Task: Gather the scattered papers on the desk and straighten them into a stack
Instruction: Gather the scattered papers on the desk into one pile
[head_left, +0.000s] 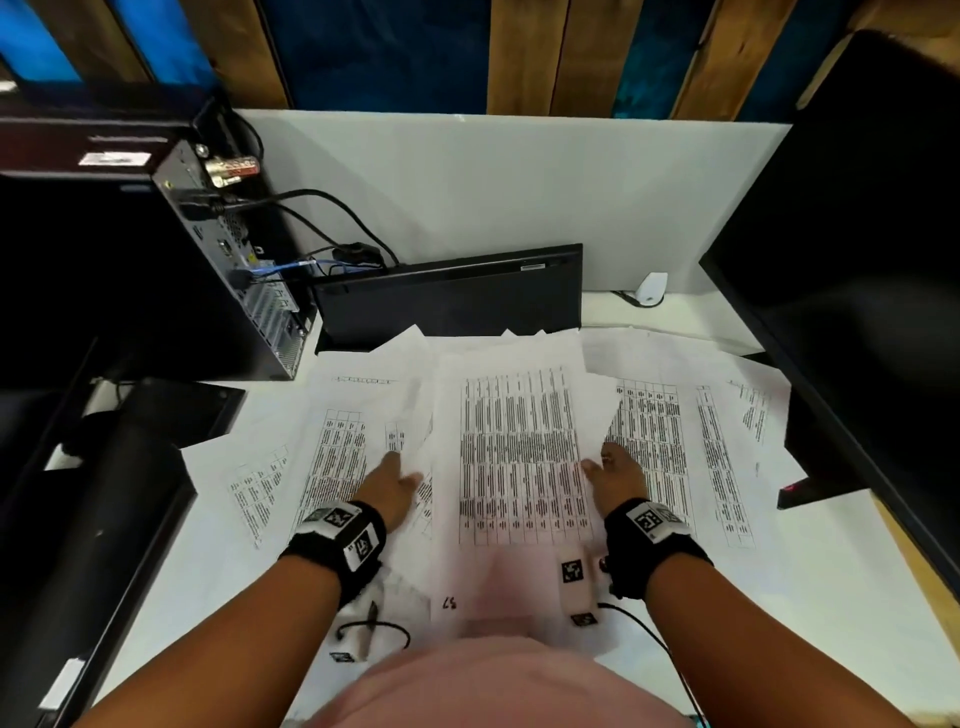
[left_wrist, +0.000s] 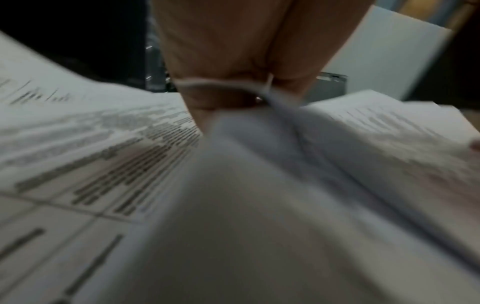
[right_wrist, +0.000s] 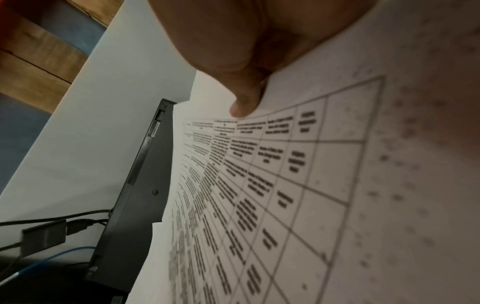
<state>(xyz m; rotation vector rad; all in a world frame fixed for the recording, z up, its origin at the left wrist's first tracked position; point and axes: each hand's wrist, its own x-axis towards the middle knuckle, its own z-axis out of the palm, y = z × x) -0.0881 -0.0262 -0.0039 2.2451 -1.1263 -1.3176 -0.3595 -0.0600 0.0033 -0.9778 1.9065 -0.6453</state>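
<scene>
A bundle of printed table sheets (head_left: 519, 447) sits at the desk's middle, held between both hands. My left hand (head_left: 408, 470) grips its left edge; in the left wrist view the thumb (left_wrist: 221, 94) and fingers pinch blurred sheets (left_wrist: 259, 164). My right hand (head_left: 597, 462) holds the right edge, and the right wrist view has its thumb (right_wrist: 246, 102) pressed on the top sheet (right_wrist: 298, 174). Loose sheets lie flat to the left (head_left: 322, 457) and to the right (head_left: 660, 441), with more at the far right (head_left: 727, 457). The fingers under the bundle are hidden.
A black keyboard (head_left: 447, 296) leans on the white partition (head_left: 493, 182) just behind the papers. A computer tower (head_left: 223, 260) with cables stands at the back left, above a dark monitor base (head_left: 176, 410). A large black monitor (head_left: 857, 260) fills the right side.
</scene>
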